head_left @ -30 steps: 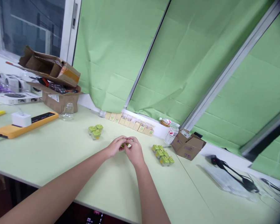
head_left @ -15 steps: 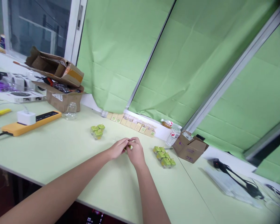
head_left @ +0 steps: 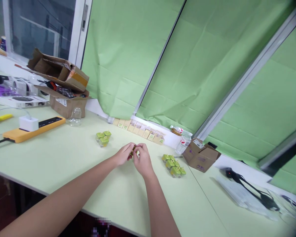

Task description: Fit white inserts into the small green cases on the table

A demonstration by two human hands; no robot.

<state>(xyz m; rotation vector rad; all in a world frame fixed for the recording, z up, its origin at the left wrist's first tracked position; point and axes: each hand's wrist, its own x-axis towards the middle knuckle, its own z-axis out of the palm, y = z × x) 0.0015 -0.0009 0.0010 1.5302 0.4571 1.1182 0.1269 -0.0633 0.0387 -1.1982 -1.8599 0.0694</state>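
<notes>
Object (head_left: 133,151), green, between left hand (head_left: 123,154) and right hand (head_left: 143,160)

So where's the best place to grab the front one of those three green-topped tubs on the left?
Probably by the edges of its green top, coming from above and the near side: the front tub looks upright, top facing up, and the other two tubs sit close behind it.

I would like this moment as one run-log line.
left hand: holding partly hidden green piece; right hand: holding same piece; table: left green-topped cluster, right green-topped cluster
</notes>
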